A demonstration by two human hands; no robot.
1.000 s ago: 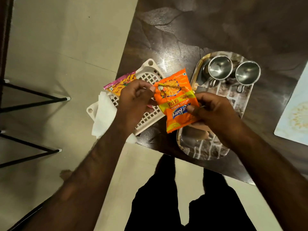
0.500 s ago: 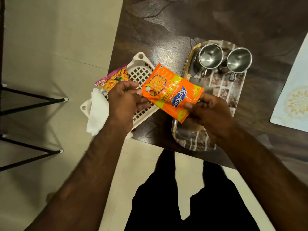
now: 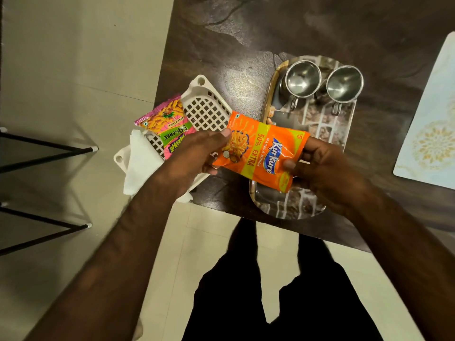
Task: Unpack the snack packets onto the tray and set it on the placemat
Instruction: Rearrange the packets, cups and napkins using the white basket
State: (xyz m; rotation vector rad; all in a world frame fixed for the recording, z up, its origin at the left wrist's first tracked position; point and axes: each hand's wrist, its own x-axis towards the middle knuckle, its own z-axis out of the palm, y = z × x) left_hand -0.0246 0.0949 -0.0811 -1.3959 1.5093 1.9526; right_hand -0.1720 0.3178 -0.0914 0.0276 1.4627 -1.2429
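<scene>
An orange snack packet (image 3: 261, 148) hangs sideways between both hands, over the left rim of the patterned oval tray (image 3: 317, 129). My left hand (image 3: 194, 156) pinches its left end; my right hand (image 3: 320, 166) grips its right end from below. A pink and green snack packet (image 3: 167, 126) lies in the white lattice basket (image 3: 206, 109) to the left. Two steel cups, one (image 3: 301, 80) beside the other (image 3: 344, 83), stand at the tray's far end. The pale blue placemat (image 3: 433, 134) lies at the right edge.
A white tissue (image 3: 141, 163) drapes over the basket's near-left corner, which overhangs the dark table's (image 3: 246, 33) edge. Black metal legs (image 3: 46, 148) stand on the tiled floor at left. My legs are below the table's front edge.
The orange packet has turned from upright to lying sideways and shifted toward the tray. My left hand has moved off the pink packet's area, uncovering it.
</scene>
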